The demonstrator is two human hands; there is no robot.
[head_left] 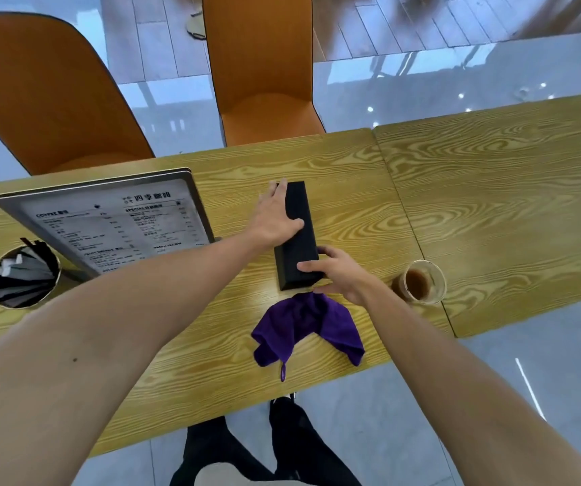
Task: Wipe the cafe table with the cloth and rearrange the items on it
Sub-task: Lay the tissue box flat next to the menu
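Observation:
A long black box (297,219) lies on the yellow wood-grain table (352,191), pointing away from me. My left hand (275,213) grips its far left side, thumb across the top. My right hand (339,273) holds its near end, fingers over the top corner. A purple cloth (308,326) lies crumpled on the table just in front of the box, touching my right hand's underside; I cannot tell whether the hand also holds it.
A standing menu board (117,219) is to the left, with a cup of straws and sachets (24,277) beside it. A clear cup with brown drink (422,282) stands right of the box. A second table (510,205) adjoins on the right. Two orange chairs (264,71) face the far edge.

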